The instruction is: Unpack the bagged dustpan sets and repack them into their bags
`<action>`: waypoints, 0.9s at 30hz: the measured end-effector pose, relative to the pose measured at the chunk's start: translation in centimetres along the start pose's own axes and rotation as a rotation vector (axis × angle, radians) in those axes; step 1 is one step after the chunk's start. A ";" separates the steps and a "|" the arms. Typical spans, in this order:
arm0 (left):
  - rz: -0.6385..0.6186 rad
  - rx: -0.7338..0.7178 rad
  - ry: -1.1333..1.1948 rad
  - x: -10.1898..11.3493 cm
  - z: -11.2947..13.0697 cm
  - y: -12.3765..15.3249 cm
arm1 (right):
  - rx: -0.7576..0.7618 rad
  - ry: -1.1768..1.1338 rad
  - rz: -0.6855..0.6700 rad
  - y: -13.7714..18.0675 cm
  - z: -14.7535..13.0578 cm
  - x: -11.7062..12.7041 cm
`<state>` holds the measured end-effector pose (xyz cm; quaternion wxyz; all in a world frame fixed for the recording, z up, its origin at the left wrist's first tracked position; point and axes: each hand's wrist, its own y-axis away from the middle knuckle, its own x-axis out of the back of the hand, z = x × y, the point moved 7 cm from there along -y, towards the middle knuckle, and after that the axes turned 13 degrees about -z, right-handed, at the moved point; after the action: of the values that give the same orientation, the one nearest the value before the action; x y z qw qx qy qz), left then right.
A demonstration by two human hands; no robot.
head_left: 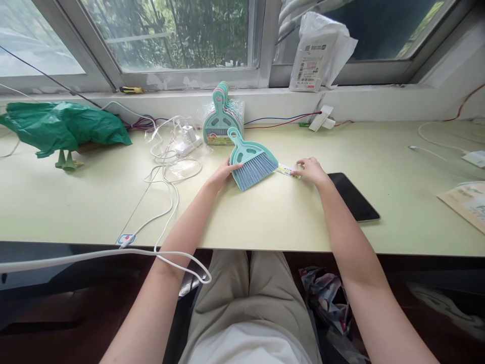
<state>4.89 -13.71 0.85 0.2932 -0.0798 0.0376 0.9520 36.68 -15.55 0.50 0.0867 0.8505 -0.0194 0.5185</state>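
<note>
A teal dustpan with a small brush (254,164) nested in it is tilted just above or on the table, its handle pointing to the upper left. My left hand (223,173) grips its left side, the thumb lying over the front. At the pan's right side, a printed paper label (287,170) sticks out. My right hand (311,170) pinches the outer end of this label. Behind them, a stack of similar dustpan sets (223,119) leans by the wall, partly in clear plastic.
A black tablet (352,196) lies beside my right forearm. White cables (166,177) and a power strip (188,144) spread on the left, near a green plastic bag (64,126). A white package (316,53) stands on the sill, near a yellow cutter (131,90).
</note>
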 end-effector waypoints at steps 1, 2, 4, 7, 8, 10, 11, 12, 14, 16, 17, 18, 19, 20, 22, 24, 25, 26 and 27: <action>0.014 0.002 0.011 0.2 -0.1 0.0 | 0.000 -0.005 -0.003 0.1 -0.1 0.1; 0.028 0.002 0.021 0.5 -0.2 -0.1 | -0.004 -0.014 -0.011 0.2 -0.3 0.0; 0.060 -0.003 0.045 1.0 -0.3 -0.2 | -0.024 -0.038 -0.023 0.4 -0.6 0.0; 0.091 -0.023 0.075 1.5 -0.4 -0.3 | -0.055 -0.076 0.015 0.7 -0.9 0.1; 0.095 -0.031 0.079 1.6 -0.4 -0.3 | -0.063 -0.089 0.044 0.9 -1.0 0.4; 0.095 -0.039 0.073 1.6 -0.3 -0.4 | -0.073 -0.120 0.150 1.7 -1.4 1.2; 0.096 -0.035 0.064 1.6 -0.2 -0.3 | -0.062 -0.133 0.233 2.4 -1.9 1.8; 0.096 -0.027 0.051 1.5 -0.2 -0.3 | -0.026 -0.143 0.335 3.2 -2.6 2.6; 0.095 0.001 0.016 1.3 -0.3 -0.1 | 0.146 -0.174 0.518 5.1 -5.0 4.0; 0.079 0.046 -0.016 1.0 -0.5 -0.1 | 0.308 -0.258 0.487 6.3 -7.6 4.0; 0.062 0.064 -0.027 0.8 -0.7 -0.1 | 0.373 -0.336 0.425 6.6 -8.8 3.7; 0.041 0.075 -0.038 0.6 -0.8 -0.2 | 0.443 -0.435 0.340 6.7 -9.9 3.2; 0.020 0.080 -0.049 0.4 -1.0 -0.3 | 0.513 -0.544 0.254 6.9 -10.8 2.6; -0.001 0.078 -0.058 0.2 -1.0 -0.5 | 0.573 -0.648 0.175 6.9 -11.6 1.9; -0.041 0.074 -0.063 -0.2 -1.1 -0.7 | 0.641 -0.746 0.005 6.7 -12.5 0.4; -0.064 0.092 -0.051 -0.5 -1.2 -0.7 | 0.621 -0.667 -0.102 6.2 -12.5 -1.1; -0.070 0.102 -0.046 -0.6 -1.1 -0.6 | 0.594 -0.578 -0.116 5.9 -12.3 -1.6; -0.074 0.109 -0.048 -0.8 -1.0 -0.5 | 0.565 -0.481 -0.103 5.7 -11.9 -1.8; -0.079 0.111 -0.060 -0.9 -0.8 -0.3 | 0.540 -0.392 -0.073 5.4 -11.5 -1.9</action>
<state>5.86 -14.04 0.16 0.3356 -0.0362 0.0783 0.9380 25.09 -19.06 4.66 -0.1289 0.9263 0.1328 0.3282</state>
